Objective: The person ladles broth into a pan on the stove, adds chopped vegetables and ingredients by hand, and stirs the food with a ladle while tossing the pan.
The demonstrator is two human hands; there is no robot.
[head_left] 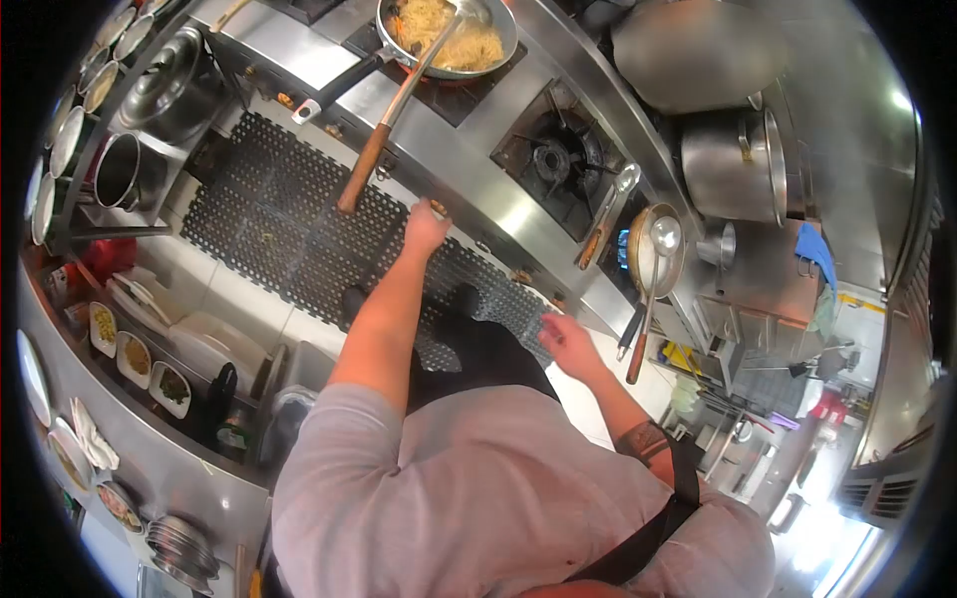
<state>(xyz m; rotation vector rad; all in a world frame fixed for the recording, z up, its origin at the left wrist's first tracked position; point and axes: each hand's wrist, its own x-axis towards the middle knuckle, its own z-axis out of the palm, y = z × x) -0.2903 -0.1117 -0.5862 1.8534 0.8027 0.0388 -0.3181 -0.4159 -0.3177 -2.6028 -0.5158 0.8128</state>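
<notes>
My left hand (427,229) is at the front panel of the stove (399,169), its fingers closed around a stove knob (439,207). Lower down and to the right, my right hand (570,345) hangs near the same panel with loosely bent fingers, holding nothing I can see. Beyond my left hand, a frying pan (510,30) of noodles (464,45) sits over a burner. A wooden-handled ladle (384,140) rests in it, its handle reaching out over the stove edge. A bare burner (553,157) lies to the right of that pan.
Tongs (610,214) lie by the bare burner. A second pan (638,261) with another ladle (665,236) across it stands further right. Large stock pots (733,164) are behind. A perforated black mat (269,209) covers the floor; a counter with food tubs (135,354) runs along the left.
</notes>
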